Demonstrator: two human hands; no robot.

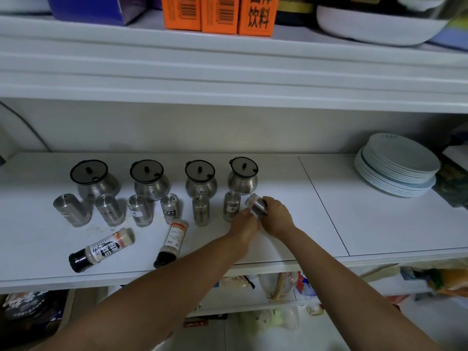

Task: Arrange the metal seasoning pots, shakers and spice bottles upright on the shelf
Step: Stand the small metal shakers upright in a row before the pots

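Several round metal seasoning pots (pixel 94 179) with dark lids stand in a row at the back of the white shelf (pixel 316 224). Before them several metal shakers (pixel 71 210) stand upright in a second row. Two spice bottles with black caps lie on their sides near the front edge, one (pixel 102 249) at the left and one (pixel 172 243) beside it. My right hand (pixel 274 219) grips a tilted metal shaker (pixel 256 203) at the right end of the shaker row. My left hand (pixel 244 225) touches the lower end of that shaker with its fingertips.
A stack of pale plates (pixel 396 165) sits at the shelf's right end. Orange boxes (pixel 217 13) and a white dish (pixel 379 24) stand on the shelf above. Bags and packets fill the space below the shelf edge.
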